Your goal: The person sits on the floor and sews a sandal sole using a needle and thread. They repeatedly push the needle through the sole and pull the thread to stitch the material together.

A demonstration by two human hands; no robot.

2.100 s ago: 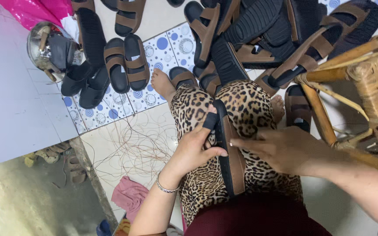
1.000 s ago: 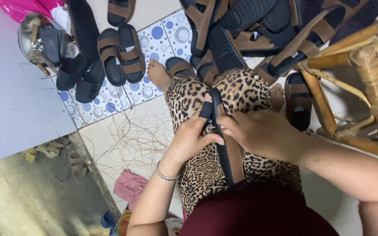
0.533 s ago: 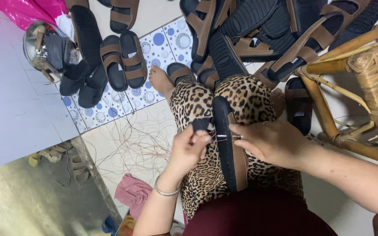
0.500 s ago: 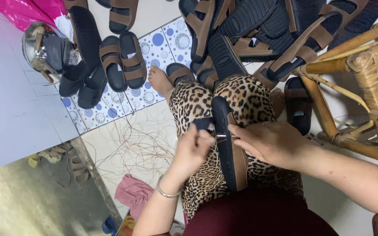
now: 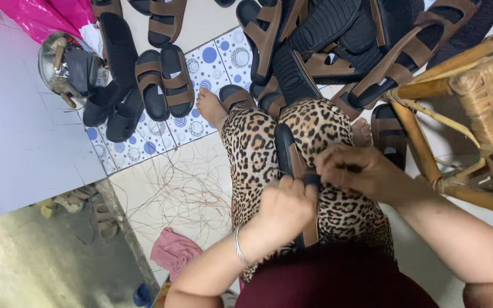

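Observation:
A black-soled sandal [image 5: 287, 153] with brown straps lies lengthwise on my lap, over leopard-print trousers [image 5: 252, 154]. My left hand [image 5: 285, 212] grips the sandal's near part, fingers curled over the sole and strap. My right hand [image 5: 360, 171] pinches the strap just beside it, the two hands touching over the middle of the sandal. The strap detail between the fingers is hidden. A silver bracelet [image 5: 237, 246] sits on my left wrist.
A heap of black and brown sandals [image 5: 338, 40] fills the floor ahead of my feet. Two paired sandals [image 5: 164, 80] lie on patterned tiles. A metal bowl [image 5: 58, 63] is far left, a wicker stool [image 5: 475, 97] at right, loose threads [image 5: 184, 188] and pink cloth [image 5: 173, 252] beside my leg.
Both hands have closed in together over the sandal's middle strap. The sandal has stayed on my lap, shifted slightly. My left hand has slid from the sandal's side onto its near part.

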